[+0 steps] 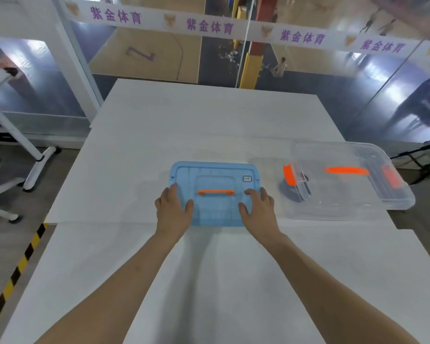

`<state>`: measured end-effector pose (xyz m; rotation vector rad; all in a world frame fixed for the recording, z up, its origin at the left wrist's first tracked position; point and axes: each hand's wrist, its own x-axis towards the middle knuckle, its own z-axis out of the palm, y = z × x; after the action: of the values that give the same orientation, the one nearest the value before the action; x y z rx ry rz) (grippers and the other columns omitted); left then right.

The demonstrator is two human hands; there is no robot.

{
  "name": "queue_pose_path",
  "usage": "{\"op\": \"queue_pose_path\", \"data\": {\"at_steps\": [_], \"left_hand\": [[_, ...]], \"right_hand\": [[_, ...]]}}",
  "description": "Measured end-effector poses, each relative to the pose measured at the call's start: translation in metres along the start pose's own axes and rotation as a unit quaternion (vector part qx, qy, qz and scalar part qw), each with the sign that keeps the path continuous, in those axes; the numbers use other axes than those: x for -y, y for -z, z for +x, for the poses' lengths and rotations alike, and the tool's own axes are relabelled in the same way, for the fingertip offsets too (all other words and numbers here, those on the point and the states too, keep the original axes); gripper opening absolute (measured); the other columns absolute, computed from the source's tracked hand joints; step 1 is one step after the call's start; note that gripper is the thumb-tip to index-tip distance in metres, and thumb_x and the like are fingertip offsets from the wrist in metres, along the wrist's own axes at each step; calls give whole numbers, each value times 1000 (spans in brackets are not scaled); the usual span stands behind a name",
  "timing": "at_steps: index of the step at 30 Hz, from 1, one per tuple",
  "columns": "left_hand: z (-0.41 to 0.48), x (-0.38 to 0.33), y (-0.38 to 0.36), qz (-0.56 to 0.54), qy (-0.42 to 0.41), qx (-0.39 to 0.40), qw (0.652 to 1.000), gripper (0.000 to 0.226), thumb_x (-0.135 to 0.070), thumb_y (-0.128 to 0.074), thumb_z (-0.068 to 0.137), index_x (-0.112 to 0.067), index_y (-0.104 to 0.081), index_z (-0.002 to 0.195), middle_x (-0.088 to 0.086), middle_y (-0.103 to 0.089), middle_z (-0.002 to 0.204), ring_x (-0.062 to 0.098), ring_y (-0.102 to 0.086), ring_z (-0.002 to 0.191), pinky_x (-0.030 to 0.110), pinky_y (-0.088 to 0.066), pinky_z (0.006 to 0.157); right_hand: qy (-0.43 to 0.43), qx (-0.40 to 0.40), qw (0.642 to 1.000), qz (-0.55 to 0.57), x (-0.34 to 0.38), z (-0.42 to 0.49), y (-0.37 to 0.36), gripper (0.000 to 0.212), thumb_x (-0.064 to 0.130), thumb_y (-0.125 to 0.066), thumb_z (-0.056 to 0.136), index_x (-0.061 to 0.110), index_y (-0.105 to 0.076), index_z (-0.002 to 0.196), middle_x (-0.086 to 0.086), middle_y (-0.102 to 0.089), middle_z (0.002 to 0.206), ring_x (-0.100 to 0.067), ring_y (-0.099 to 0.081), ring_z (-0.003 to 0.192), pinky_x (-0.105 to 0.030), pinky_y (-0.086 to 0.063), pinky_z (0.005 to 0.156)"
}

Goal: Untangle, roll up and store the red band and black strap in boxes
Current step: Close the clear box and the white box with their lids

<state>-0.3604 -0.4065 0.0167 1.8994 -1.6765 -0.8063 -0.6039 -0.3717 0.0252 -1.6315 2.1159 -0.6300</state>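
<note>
Purple writing, 紫金体育, repeats along the banner (159, 21) behind the table (209, 120). Striped tape (18, 266) marks the floor at left. Mid-table sits the blue box (214, 175), lid on. The left hand (173, 209) lies flat on the lid's left side, fingers straight. Past the orange handle (216, 192) and a small label (247, 179) too tiny to read, the right hand (258, 209) rests flat likewise. Further right stands the clear box (358, 194), a dark shape (289, 192) at its left end; whether that is the strap, I cannot tell.
</note>
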Motion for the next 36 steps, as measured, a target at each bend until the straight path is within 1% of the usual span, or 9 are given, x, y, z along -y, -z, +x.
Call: {"op": "queue_pose_path", "data": {"at_steps": [3, 7, 10, 13, 17, 21, 27, 32, 36], "left_hand": [[38, -4, -4, 34, 5, 26, 999, 68, -37, -59, 99, -12, -32, 156, 17, -40, 155, 38, -34, 143, 47, -33, 114], [75, -9, -10, 59, 16, 46, 997, 70, -38, -58, 99, -10, -30, 157, 18, -41, 153, 39, -34, 141, 47, -34, 113], [92, -6, -21, 83, 29, 73, 993, 70, -40, -58, 99, -9, -30, 154, 17, -44, 148, 37, -36, 137, 45, -35, 110], [97, 1, -33, 100, 34, 95, 990, 65, -38, -59, 98, -6, -33, 149, 15, -43, 146, 38, -38, 131, 44, -40, 102], [93, 9, -42, 121, 17, 97, 988, 74, -36, -61, 99, -7, -22, 155, 14, -29, 156, 39, -35, 131, 48, -45, 101], [91, 12, -45, 138, 2, 87, 987, 76, -36, -60, 101, -6, -20, 157, 14, -29, 156, 39, -37, 128, 47, -46, 101], [89, 14, -47, 131, -6, 92, 987, 74, -36, -57, 102, -6, -18, 158, 15, -24, 159, 40, -34, 130, 47, -44, 105], [90, 17, -46, 123, -9, 110, 986, 76, -40, -54, 104, -7, -13, 160, 16, -15, 163, 39, -28, 137, 48, -42, 110], [93, 14, -48, 121, -6, 129, 984, 79, -41, -54, 105, -8, -10, 161, 16, -10, 165, 39, -28, 139, 49, -42, 112]], "right_hand": [[-1, 18, 1000, -14, 2, 38, 3, 40, 26, -64, 96, 15, -57, 134, -18, -51, 138, -44, -48, 121, -49, -42, 107], [-17, 49, 998, -18, 0, 78, -1, 41, 28, -60, 98, 17, -53, 137, -14, -52, 135, -40, -47, 122, -47, -43, 106], [-24, 80, 996, -32, -7, 96, -11, 42, 31, -59, 99, 19, -51, 138, -13, -52, 134, -38, -46, 121, -46, -43, 106], [-23, 99, 994, -45, -17, 102, -19, 43, 35, -59, 99, 21, -49, 138, -11, -49, 138, -35, -45, 122, -48, -47, 105], [-2, 87, 994, -66, -25, 101, -24, 46, 41, -61, 98, 22, -50, 137, -10, -43, 144, -36, -45, 126, -48, -45, 108], [15, 92, 992, -84, -33, 96, -29, 54, 48, -63, 96, 22, -48, 141, -11, -33, 154, -35, -40, 132, -47, -40, 114], [33, 100, 991, -85, -38, 95, -27, 58, 56, -62, 96, 23, -47, 140, -10, -30, 156, -33, -38, 135, -47, -42, 115], [31, 125, 988, -80, -42, 95, -24, 63, 59, -62, 95, 24, -44, 143, -10, -25, 159, -33, -34, 138, -49, -41, 116], [19, 152, 983, -99, -47, 93, -27, 69, 63, -54, 98, 23, -36, 152, -14, -14, 167, -35, -28, 145, -48, -37, 120]]}}
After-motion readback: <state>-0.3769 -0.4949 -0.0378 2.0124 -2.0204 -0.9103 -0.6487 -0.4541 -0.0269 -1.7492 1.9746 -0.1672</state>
